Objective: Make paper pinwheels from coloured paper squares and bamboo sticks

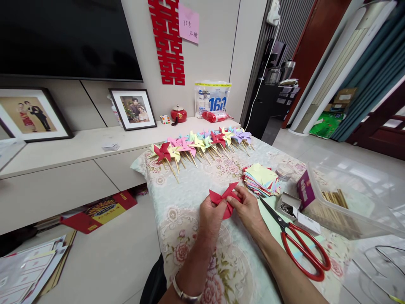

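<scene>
Between my two hands is a red paper pinwheel, its blades folded in toward the middle. My left hand grips it from the left, fingers closed on the paper. From the right, my right hand pinches it near the centre. No stick shows on this pinwheel. Just beyond my right hand lies a stack of coloured paper squares. Red-handled scissors rest on pale green sheets beside my right forearm. A small open box of metal pins stands close to the blades.
Several finished pinwheels on sticks line the table's far edge. At the right, a clear plastic bin holds wooden sticks. A round clear container sits behind the paper stack. The flowered tablecloth covers the table, beside a low white cabinet.
</scene>
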Demonstrator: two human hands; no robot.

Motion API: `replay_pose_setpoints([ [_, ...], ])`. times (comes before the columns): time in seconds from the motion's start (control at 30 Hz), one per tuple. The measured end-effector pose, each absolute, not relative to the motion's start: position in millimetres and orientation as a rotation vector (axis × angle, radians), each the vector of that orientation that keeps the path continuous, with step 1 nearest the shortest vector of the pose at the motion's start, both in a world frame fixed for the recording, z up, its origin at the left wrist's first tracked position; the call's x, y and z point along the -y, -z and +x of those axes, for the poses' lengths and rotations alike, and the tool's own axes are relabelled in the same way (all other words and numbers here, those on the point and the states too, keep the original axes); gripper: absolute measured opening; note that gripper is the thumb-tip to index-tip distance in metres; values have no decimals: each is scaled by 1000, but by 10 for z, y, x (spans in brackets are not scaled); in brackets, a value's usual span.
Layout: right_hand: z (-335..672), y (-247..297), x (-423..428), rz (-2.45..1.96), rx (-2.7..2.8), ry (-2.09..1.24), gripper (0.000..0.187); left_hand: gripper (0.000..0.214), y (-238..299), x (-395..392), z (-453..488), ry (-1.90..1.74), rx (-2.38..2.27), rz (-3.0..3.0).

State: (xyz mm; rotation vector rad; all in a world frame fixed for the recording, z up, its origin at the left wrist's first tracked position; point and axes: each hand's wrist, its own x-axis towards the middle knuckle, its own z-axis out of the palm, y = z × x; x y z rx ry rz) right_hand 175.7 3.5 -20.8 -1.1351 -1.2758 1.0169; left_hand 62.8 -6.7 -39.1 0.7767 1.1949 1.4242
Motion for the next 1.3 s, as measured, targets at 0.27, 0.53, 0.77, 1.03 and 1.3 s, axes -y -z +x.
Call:
replay_pose_setpoints([
  [0.27, 1771, 115, -20, -1101, 1248, -1112, 36, 34, 322, 95, 629, -1411, -1079, 747],
  [0.53, 1833, 86, -17, -1081, 1239, -1205, 33, 31, 314, 104, 601, -1395, -1112, 792],
  [0.77, 1852, 78, -25, -1090, 1244, -1254, 43, 32, 345, 80, 612, -1411, -1066, 770],
  [1.03, 1859, -11, -13, -1082, 1287, -1174, 41, 36, 352, 73, 602, -1399, -1030, 704],
  [1.3, 2036, -97, 10, -1190, 1373, -801, 33, 34, 307, 46, 591, -1495, -1020, 649],
])
